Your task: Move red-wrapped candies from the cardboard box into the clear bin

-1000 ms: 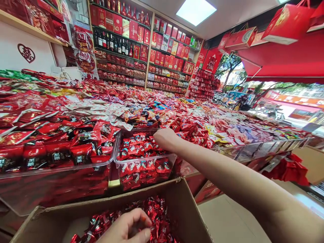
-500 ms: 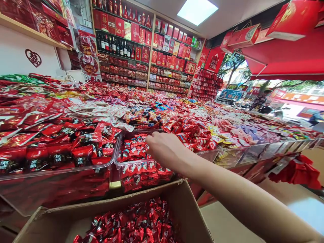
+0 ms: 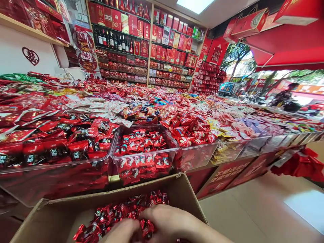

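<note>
Red foil-wrapped candies (image 3: 111, 214) lie heaped in an open cardboard box (image 3: 58, 199) at the bottom. Both my hands are down among them. My right hand (image 3: 168, 219) curls over the heap, fingers bent down around some candies. Close beside it, my left hand (image 3: 124, 231) reaches in from the bottom edge; its fingers are blurred and partly hidden. Several wrapped candies show between the two hands. Just beyond the box stands a clear plastic bin (image 3: 145, 155) part-filled with small red packets (image 3: 141, 140).
To the left is a bin of red-and-black packets (image 3: 54, 152); red packets (image 3: 192, 130) are piled to the right. Colourful sweets cover the long display behind. Shelves (image 3: 152, 40) of bottles and red boxes line the back wall. Pale floor tiles (image 3: 243, 206) lie at right.
My right hand has left the clear bin and come down into the cardboard box. My left hand has come into view there. The small red packets in the bin are now uncovered.
</note>
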`<action>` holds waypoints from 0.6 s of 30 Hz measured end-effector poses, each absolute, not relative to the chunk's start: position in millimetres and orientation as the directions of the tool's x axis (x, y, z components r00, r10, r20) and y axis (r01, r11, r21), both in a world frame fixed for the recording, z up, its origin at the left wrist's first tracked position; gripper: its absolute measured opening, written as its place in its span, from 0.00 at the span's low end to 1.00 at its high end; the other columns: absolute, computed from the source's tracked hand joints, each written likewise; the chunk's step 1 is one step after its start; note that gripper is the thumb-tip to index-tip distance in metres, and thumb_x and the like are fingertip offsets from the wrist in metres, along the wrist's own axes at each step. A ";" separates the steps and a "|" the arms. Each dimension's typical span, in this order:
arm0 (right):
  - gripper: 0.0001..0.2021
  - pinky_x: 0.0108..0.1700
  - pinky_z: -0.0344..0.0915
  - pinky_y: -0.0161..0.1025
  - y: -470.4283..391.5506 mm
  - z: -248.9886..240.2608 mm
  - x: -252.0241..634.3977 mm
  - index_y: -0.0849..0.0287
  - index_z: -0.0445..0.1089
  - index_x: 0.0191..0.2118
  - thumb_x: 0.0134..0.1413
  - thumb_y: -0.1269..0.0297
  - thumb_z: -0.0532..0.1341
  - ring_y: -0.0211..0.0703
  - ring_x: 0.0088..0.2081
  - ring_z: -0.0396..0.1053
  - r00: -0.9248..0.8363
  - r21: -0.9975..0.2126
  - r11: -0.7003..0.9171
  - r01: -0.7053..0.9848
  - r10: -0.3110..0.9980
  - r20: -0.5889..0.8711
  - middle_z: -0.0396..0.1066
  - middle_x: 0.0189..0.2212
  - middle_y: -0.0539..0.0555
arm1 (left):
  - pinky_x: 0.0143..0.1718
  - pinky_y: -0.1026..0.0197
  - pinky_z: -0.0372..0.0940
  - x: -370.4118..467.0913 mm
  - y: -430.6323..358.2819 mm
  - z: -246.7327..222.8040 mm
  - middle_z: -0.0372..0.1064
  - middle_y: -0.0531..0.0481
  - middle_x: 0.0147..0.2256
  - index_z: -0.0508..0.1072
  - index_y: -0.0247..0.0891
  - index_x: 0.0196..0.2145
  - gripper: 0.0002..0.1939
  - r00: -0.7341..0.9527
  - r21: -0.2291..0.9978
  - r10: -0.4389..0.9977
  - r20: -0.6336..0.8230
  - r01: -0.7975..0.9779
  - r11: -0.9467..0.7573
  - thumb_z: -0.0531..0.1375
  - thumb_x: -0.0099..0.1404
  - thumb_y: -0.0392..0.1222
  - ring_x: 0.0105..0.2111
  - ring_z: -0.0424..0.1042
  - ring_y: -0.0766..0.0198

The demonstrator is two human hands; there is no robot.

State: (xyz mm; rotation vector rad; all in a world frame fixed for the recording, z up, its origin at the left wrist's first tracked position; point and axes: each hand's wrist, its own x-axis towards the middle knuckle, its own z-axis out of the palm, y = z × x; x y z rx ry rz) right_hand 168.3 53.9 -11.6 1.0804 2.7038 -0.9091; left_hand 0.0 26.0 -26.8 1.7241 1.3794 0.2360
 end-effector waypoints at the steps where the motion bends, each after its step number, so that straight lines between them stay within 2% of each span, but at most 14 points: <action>1: 0.23 0.29 0.59 0.32 53.2 -14.8 171.1 0.59 0.66 0.43 0.38 0.53 0.62 0.43 0.33 0.67 -0.734 -0.580 0.500 0.643 0.619 -0.280 0.70 0.34 0.54 | 0.23 0.63 0.57 -0.5 28.8 -23.5 0.62 0.59 0.18 0.68 0.36 0.22 0.06 0.378 0.766 0.851 -0.364 0.642 0.042 0.60 0.51 0.41 0.21 0.64 0.67; 3: 0.21 0.30 0.59 0.31 51.2 -15.8 174.8 0.59 0.66 0.42 0.41 0.55 0.62 0.40 0.32 0.66 -0.711 -0.770 0.334 0.543 0.671 -0.211 0.70 0.33 0.52 | 0.22 0.65 0.58 -1.0 34.6 -13.6 0.62 0.59 0.19 0.67 0.37 0.27 0.08 0.403 0.849 0.840 -0.363 0.515 0.120 0.55 0.56 0.44 0.21 0.64 0.68; 5: 0.19 0.30 0.60 0.31 49.9 -12.5 175.5 0.60 0.65 0.44 0.44 0.58 0.61 0.36 0.30 0.65 -0.684 -0.930 0.127 0.346 0.713 -0.157 0.68 0.31 0.51 | 0.23 0.66 0.59 -0.9 39.0 -2.0 0.66 0.58 0.26 0.64 0.39 0.33 0.11 0.414 0.895 0.833 -0.366 0.402 0.194 0.51 0.58 0.49 0.22 0.65 0.69; 8: 0.19 0.28 0.61 0.30 49.9 -7.0 172.9 0.61 0.65 0.44 0.44 0.61 0.61 0.32 0.25 0.63 -0.601 -0.996 -0.071 0.045 0.795 -0.084 0.66 0.26 0.49 | 0.22 0.69 0.59 -0.6 40.9 10.9 0.65 0.60 0.23 0.66 0.39 0.35 0.12 0.354 0.941 0.875 -0.329 0.199 0.273 0.57 0.56 0.49 0.21 0.63 0.71; 12: 0.16 0.29 0.62 0.31 50.2 -4.4 171.2 0.59 0.70 0.39 0.41 0.61 0.64 0.31 0.24 0.63 -0.454 -0.989 -0.042 -0.142 0.890 0.028 0.68 0.25 0.49 | 0.34 0.69 0.64 -1.2 38.1 13.6 0.69 0.59 0.27 0.70 0.40 0.30 0.11 0.245 0.970 0.948 -0.203 -0.081 0.229 0.66 0.48 0.42 0.30 0.68 0.69; 14: 0.13 0.31 0.63 0.33 50.4 -3.5 173.0 0.57 0.73 0.36 0.40 0.62 0.65 0.34 0.27 0.66 -0.421 -0.983 0.009 -0.185 0.903 0.088 0.70 0.28 0.50 | 0.37 0.67 0.64 -1.9 36.4 13.2 0.70 0.58 0.31 0.70 0.42 0.32 0.12 0.276 0.976 0.951 -0.140 -0.123 0.179 0.66 0.48 0.40 0.34 0.68 0.68; 18: 0.06 0.36 0.63 0.35 50.6 0.4 177.3 0.58 0.74 0.30 0.41 0.64 0.65 0.37 0.33 0.67 -0.366 -0.960 0.239 -0.146 0.889 0.277 0.70 0.29 0.52 | 0.38 0.70 0.64 -2.7 33.4 17.2 0.67 0.59 0.34 0.71 0.45 0.33 0.09 0.411 0.990 0.910 -0.061 -0.094 0.109 0.63 0.53 0.37 0.35 0.67 0.69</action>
